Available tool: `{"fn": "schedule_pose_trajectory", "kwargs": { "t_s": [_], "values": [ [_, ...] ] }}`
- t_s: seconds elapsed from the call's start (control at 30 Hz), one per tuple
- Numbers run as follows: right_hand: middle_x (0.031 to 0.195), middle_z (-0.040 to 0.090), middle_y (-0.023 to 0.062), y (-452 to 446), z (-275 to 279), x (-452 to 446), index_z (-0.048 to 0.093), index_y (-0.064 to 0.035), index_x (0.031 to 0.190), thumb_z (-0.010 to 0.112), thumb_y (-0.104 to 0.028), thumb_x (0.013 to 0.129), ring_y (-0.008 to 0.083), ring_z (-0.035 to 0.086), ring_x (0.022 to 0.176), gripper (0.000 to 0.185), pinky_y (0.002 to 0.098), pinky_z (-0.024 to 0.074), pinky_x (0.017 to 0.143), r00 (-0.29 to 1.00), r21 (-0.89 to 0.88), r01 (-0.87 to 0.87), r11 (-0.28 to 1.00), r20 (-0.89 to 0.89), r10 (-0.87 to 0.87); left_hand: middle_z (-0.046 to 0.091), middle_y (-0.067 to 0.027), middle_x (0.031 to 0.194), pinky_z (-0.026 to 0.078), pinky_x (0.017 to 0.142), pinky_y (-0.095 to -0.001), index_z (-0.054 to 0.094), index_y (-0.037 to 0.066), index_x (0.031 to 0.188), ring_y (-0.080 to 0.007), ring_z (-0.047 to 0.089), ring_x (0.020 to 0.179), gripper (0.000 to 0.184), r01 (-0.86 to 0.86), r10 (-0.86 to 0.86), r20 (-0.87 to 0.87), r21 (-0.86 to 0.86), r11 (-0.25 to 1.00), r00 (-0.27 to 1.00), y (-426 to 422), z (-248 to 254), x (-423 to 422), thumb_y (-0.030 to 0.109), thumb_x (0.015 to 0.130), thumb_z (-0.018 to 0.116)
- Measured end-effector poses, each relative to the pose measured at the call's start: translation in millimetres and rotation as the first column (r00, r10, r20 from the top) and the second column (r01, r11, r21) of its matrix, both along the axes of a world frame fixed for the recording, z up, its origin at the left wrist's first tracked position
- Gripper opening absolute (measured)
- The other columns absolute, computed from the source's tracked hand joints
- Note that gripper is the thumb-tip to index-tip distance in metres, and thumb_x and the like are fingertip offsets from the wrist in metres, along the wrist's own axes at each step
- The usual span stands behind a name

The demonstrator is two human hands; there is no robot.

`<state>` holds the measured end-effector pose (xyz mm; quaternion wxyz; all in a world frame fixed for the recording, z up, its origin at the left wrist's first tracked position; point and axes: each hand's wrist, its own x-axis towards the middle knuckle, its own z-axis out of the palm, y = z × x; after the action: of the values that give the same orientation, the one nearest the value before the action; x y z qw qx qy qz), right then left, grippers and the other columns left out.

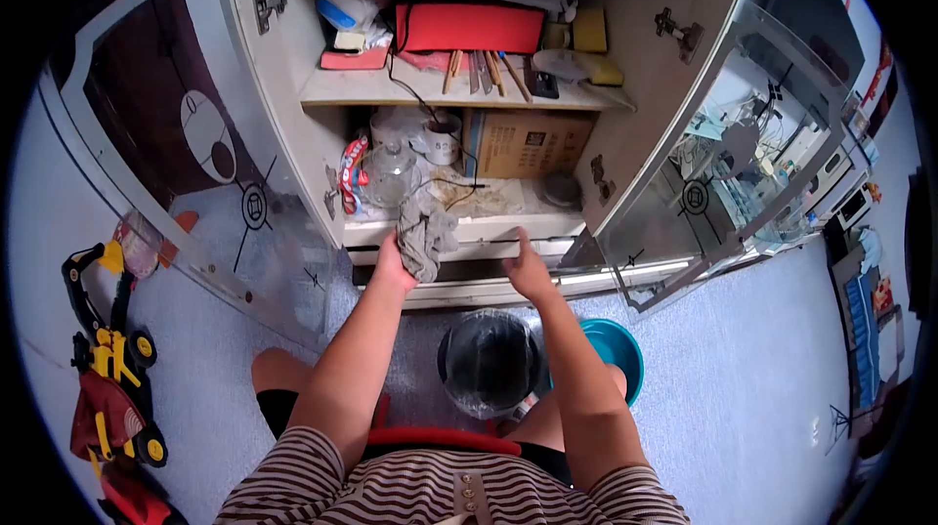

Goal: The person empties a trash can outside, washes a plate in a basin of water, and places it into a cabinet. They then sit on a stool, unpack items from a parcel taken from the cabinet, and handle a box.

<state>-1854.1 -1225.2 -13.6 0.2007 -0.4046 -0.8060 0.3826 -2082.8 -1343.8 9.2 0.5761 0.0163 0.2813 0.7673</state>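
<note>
My left hand (394,260) is closed on a crumpled grey cloth rag (426,237), held at the front edge of the lower cabinet shelf. My right hand (529,271) is at the front of the drawer (474,271) under that shelf, its index finger stretched out and the other fingers partly hidden; no object shows in it. Just behind the rag stands a clear rounded plastic jar (391,176). A dark cable (476,164) hangs down onto the stained shelf surface near both hands.
Glass cabinet doors stand open at left (256,203) and right (694,198). A cardboard box (532,144) and a white cup (443,141) fill the lower shelf's back. Below me are a lined black bin (489,364) and a teal basin (625,354). A toy digger (115,359) is at left.
</note>
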Motion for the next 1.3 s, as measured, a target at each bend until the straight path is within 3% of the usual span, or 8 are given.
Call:
{"fn": "schedule_pose_trajectory", "kwargs": {
  "t_s": [0.2, 0.23, 0.37, 0.43, 0.8, 1.07, 1.13, 1.3],
  "values": [
    [0.125, 0.051, 0.0341, -0.2, -60.1, -21.1, 0.016, 0.007, 0.144, 0.067, -0.02, 0.081, 0.0413, 0.05, 0.12, 0.086, 0.0413, 0.0399, 0.1, 0.993, 0.421, 0.025, 0.906, -0.114, 0.026, 0.063, -0.0143, 0.117, 0.053, 0.087, -0.0407, 0.056, 0.0, 0.121, -0.0273, 0.064, 0.102, 0.043, 0.191, -0.19, 0.075, -0.001, 0.982, 0.979, -32.8, 11.2, 17.1, 0.031, 0.098, 0.035],
    [0.129, 0.05, 0.0297, -15.7, -9.9, -8.8, 0.024, 0.0044, 0.144, 0.067, -0.02, 0.082, 0.0411, 0.049, 0.122, 0.079, 0.0387, 0.0381, 0.103, 0.998, -0.096, -0.001, 0.995, -0.067, -0.005, 0.063, -0.0162, 0.118, 0.053, 0.087, -0.0414, 0.056, -0.002, 0.12, -0.0281, 0.064, 0.101, 0.043, 0.226, -0.226, 0.009, 0.03, 0.974, 0.974, -41.5, 0.0, 15.5, 0.03, 0.097, 0.037],
    [0.13, 0.052, 0.0233, -32.7, 4.5, -3.1, 0.026, 0.002, 0.143, 0.067, -0.029, 0.086, 0.0316, 0.056, 0.115, 0.077, 0.0366, 0.0446, 0.097, 0.933, -0.214, -0.092, 0.972, -0.361, 0.009, 0.063, -0.0131, 0.116, 0.05, 0.09, -0.0397, 0.056, 0.002, 0.121, -0.027, 0.062, 0.105, 0.052, 0.199, -0.199, -0.006, 0.004, 0.98, 0.98, -73.6, 29.0, 37.7, 0.046, 0.097, 0.041],
    [0.134, 0.049, 0.0186, -84.5, 69.2, -1.7, 0.026, -0.0004, 0.144, 0.067, -0.033, 0.088, 0.0254, 0.05, 0.12, 0.077, 0.0343, 0.0437, 0.097, 0.786, -0.621, -0.403, 0.673, -0.611, -0.093, 0.063, -0.0123, 0.116, 0.05, 0.091, -0.0391, 0.056, 0.003, 0.121, -0.0258, 0.061, 0.105, 0.054, 0.181, -0.181, -0.019, -0.003, 0.984, 0.983, -86.2, 59.1, 55.3, 0.049, 0.096, 0.041],
    [0.097, 0.066, 0.0113, -145.6, 37.4, -2.7, 0.054, -0.004, 0.118, 0.066, -0.015, 0.085, 0.0195, 0.061, 0.089, 0.037, 0.0328, 0.0484, 0.081, 0.902, -0.28, -0.152, 0.948, -0.432, 0.017, 0.061, -0.006, 0.108, 0.046, 0.083, -0.03, 0.054, 0.002, 0.121, -0.0142, 0.057, 0.096, 0.033, 0.145, -0.286, -0.644, -0.264, 0.954, 0.709, -127.0, 30.3, 73.6, 0.02, 0.093, 0.059],
    [0.116, 0.06, 0.0096, -168.1, 37.2, 50.0, 0.037, -0.0096, 0.135, 0.062, -0.025, 0.091, 0.0207, 0.063, 0.098, 0.052, 0.0353, 0.0544, 0.079, 0.684, -0.809, -0.475, 0.347, -0.587, -0.434, 0.063, -0.0058, 0.106, 0.051, 0.076, -0.0319, 0.06, 0.006, 0.112, -0.015, 0.061, 0.091, 0.025, 0.217, -0.438, -0.587, -0.41, 0.886, 0.681, -155.2, 40.5, 90.3, 0.022, 0.093, 0.06],
    [0.125, 0.053, 0.0159, -182.4, 31.8, 57.1, 0.001, -0.0099, 0.15, 0.073, -0.031, 0.083, 0.0222, 0.054, 0.113, 0.101, 0.0365, 0.0481, 0.091, 0.803, -0.745, -0.377, 0.55, -0.559, -0.207, 0.061, -0.0071, 0.114, 0.049, 0.087, -0.0382, 0.055, 0.004, 0.123, -0.0174, 0.059, 0.104, 0.036, 0.191, -0.483, -0.656, -0.466, 0.864, 0.58, -151.4, 45.1, 101.7, 0.026, 0.095, 0.057],
    [0.116, 0.056, 0.0158, -193.0, 31.7, 61.1, 0.027, -0.0041, 0.137, 0.074, -0.015, 0.079, 0.0206, 0.058, 0.098, 0.076, 0.0342, 0.0497, 0.083, 0.825, -0.539, -0.263, 0.8, -0.556, -0.104, 0.055, -0.0111, 0.122, 0.051, 0.087, -0.0358, 0.048, 0.002, 0.131, -0.0177, 0.054, 0.113, 0.045, 0.315, -0.592, -0.641, -0.503, 0.805, 0.488, -149.0, 67.0, 129.0, 0.026, 0.095, 0.058]
  ]
}}
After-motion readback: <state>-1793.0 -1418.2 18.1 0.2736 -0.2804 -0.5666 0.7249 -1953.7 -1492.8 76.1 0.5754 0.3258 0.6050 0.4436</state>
